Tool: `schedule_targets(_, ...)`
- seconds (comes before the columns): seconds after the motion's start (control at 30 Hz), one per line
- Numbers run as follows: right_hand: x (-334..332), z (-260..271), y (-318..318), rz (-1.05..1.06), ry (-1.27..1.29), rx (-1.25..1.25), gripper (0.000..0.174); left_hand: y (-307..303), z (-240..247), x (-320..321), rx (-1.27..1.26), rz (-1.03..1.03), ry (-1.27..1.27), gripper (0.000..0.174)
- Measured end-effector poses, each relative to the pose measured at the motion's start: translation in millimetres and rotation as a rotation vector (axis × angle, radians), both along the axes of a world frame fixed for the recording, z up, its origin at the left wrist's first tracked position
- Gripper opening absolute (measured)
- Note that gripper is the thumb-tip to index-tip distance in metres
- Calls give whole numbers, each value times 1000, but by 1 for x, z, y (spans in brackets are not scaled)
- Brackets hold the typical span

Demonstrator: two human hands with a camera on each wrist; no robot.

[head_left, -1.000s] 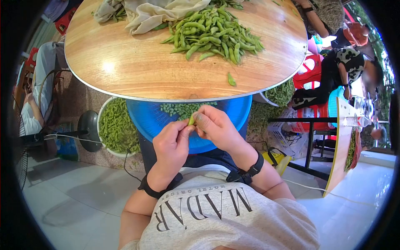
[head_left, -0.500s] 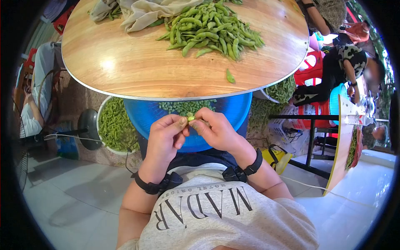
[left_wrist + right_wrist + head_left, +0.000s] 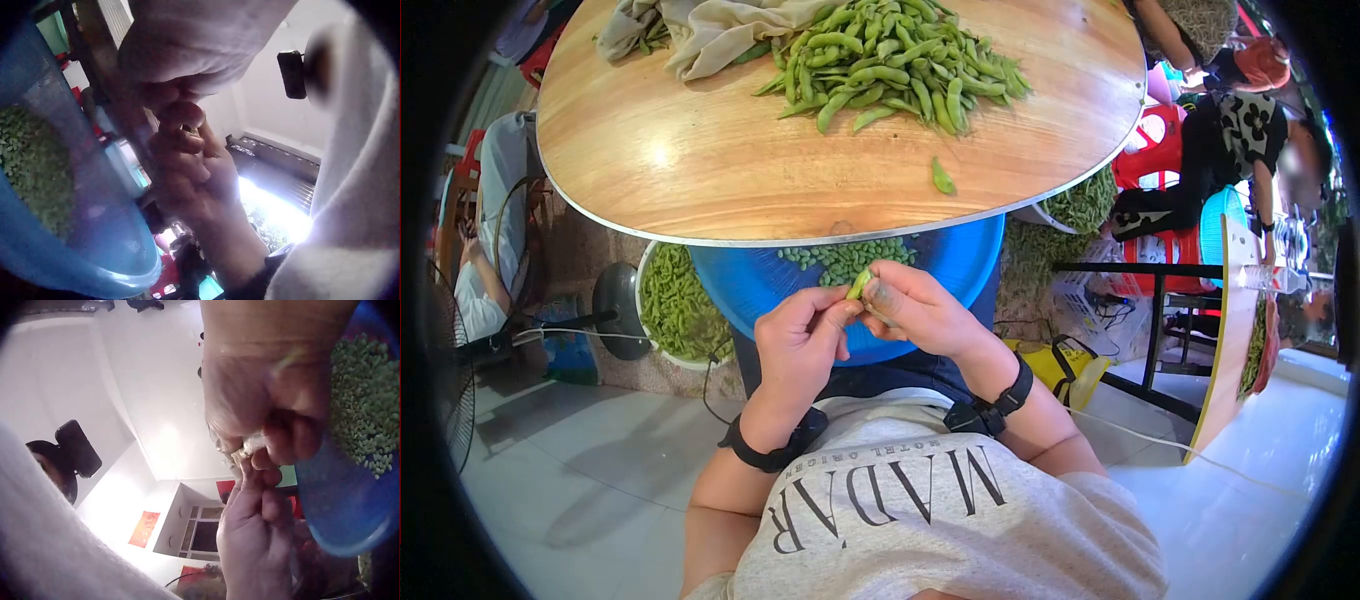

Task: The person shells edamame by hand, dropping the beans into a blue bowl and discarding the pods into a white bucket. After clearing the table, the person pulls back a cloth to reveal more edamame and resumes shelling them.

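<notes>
- The left hand [image 3: 800, 335] pinches one end of a green pod [image 3: 859, 284] between thumb and curled fingers.
- The right hand [image 3: 922, 310] pinches the same pod from the other side, fingers bent; the two hands meet at it.
- The pod is above the blue basin [image 3: 970, 262], near the table's edge; whether it is split open is too small to tell.
- Loose green beans [image 3: 847, 262] lie in the basin, which sits partly under the wooden table [image 3: 700, 180].
- On the table, a lone pod [image 3: 943, 177] lies near the edge, apart from a heap of pods [image 3: 900, 70].
- A pale cloth [image 3: 720, 38] lies beside the heap.
- Left of the basin, a white-rimmed tub [image 3: 643, 320] holds more pods.
</notes>
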State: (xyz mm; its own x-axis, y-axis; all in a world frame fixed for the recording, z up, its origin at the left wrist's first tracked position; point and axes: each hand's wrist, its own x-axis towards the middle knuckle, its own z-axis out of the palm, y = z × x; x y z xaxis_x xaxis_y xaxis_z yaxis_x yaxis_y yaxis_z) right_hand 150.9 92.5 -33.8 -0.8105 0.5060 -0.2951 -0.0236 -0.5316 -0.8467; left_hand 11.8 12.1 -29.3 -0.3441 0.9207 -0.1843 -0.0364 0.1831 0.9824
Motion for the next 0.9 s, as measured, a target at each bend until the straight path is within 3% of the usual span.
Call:
schedule_targets(0.2, -2, -5, 2, -25, -18, 16, 26, 3, 1, 2, 109, -33, 225, 6)
schedule_targets(0.3, -4, -8, 2, -32, -23, 6, 25, 4, 3, 0, 80, -55, 168, 6)
schedule_targets(0.4, -6, -8, 1, -45, -40, 54, 26, 5, 6, -2, -81, -9, -193, 7)
schedule_targets(0.67, -8, -7, 1, -52, -124, 490, 18, 10, -6, -14, -168, 22, -618, 10)
schedule_targets(0.77, -7, -6, 1, -42, -122, 514, 17, 10, -8, -14, -137, 28, -702, 9)
schedule_targets(0.87, -3, -1, 5, -49, -152, 67, 12, 9, -2, -12, -92, 32, -576, 8)
schedule_targets(0.9, -3, 2, 5, -88, -151, 31, 12, 9, 0, -10, -77, 36, -501, 8)
